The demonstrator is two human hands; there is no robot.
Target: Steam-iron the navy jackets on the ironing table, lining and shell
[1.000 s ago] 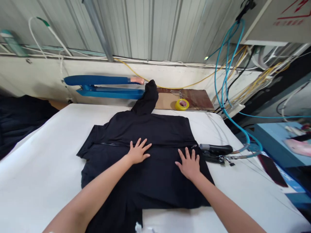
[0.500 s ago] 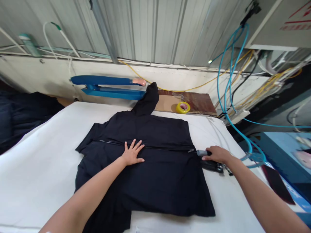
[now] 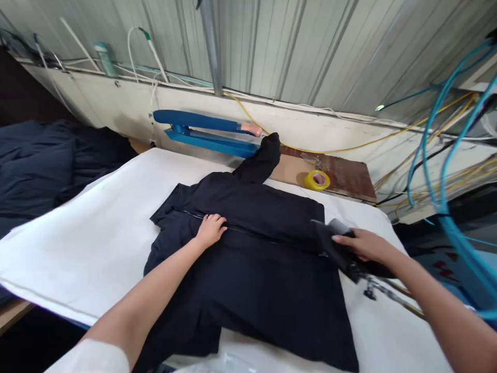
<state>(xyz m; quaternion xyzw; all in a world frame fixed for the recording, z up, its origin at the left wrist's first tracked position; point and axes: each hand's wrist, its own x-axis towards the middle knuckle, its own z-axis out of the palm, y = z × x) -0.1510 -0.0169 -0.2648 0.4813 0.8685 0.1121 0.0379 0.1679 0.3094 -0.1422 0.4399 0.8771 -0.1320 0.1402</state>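
A dark zip-front jacket lies spread on the white-covered table, its zipper running across the middle and one sleeve stretched toward the wall. My left hand rests on the jacket at the zipper, fingers curled together on the cloth. In my right hand is a steam iron, gripped by its handle and tilted up over the jacket's hem end. A hose with a metal fitting trails from its rear. The iron's soleplate is mostly hidden from this angle.
A blue sleeve board stands by the wall. Yellow tape sits on a brown board at the table's back edge. Blue hoses hang at right. Dark garments are piled at left. Clear plastic lies in front.
My right hand has lifted the iron from beside the jacket and brought it over the hem end. My left hand's spread fingers have curled in at the zipper. The view has swung left.
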